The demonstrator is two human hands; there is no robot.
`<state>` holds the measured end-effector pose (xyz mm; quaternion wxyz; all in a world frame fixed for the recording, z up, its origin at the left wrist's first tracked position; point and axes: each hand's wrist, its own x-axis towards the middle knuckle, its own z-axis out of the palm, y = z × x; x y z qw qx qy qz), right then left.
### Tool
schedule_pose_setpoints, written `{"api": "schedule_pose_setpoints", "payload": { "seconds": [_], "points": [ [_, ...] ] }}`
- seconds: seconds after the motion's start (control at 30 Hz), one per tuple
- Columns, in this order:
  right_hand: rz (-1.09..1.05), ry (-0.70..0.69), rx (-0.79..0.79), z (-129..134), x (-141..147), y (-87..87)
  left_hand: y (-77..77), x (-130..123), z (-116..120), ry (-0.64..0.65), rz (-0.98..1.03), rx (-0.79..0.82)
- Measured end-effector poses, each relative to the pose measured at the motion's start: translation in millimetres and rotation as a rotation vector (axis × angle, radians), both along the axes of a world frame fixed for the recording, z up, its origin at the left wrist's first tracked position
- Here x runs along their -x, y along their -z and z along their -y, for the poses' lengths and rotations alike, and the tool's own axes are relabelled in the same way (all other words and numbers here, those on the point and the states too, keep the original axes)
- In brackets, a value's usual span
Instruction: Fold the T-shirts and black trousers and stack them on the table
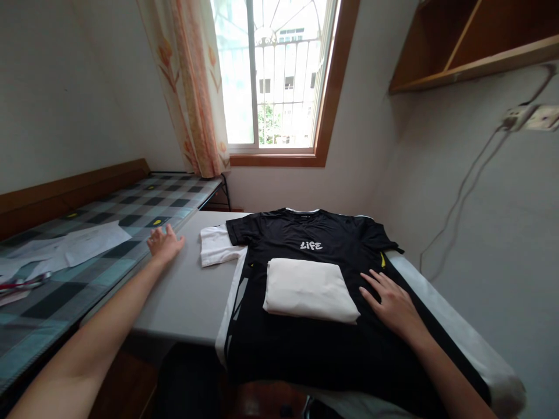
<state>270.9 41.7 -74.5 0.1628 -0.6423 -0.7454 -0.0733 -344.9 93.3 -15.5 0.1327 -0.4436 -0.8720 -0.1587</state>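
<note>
A black T-shirt (pixel 301 349) with white lettering lies spread out on the table, its collar toward the window. Beneath it a white garment (pixel 218 245) shows a sleeve and an edge on the left. On the middle of the black shirt rests a neatly folded white cloth (pixel 308 290). My right hand (pixel 391 299) lies on the shirt just right of the folded cloth, fingers stretched and empty. Away to the left, my left hand (pixel 165 244) is at the table's left edge beside the bed, fingers apart with nothing in them.
To the left is a bed with a checked cover (pixel 100 291), holding loose papers (pixel 82 247). The light-coloured table (pixel 183 302) meets it. A curtain (pixel 192 87) hangs by the window. A wooden shelf (pixel 476 67) and a socket with a cord (pixel 517 118) are on the right wall.
</note>
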Motion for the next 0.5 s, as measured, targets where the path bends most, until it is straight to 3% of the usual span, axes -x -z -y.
{"api": "schedule_pose_setpoints", "payload": {
  "seconds": [0.07,0.17,0.33,0.5],
  "points": [
    [-0.006,0.001,0.004,-0.7,-0.3,0.3,-1.6,30.1,2.0,-0.097,0.179,0.168],
    [-0.016,-0.007,0.002,-2.2,-2.7,2.4,7.8,54.0,8.6,-0.084,0.266,0.299],
    [-0.030,-0.033,-0.035,-6.1,-10.6,10.3,25.8,58.1,16.9,-0.058,0.128,0.254],
    [-0.023,-0.051,-0.051,-7.8,-15.6,14.7,26.4,63.2,17.9,-0.043,0.098,0.286]
  ]
}}
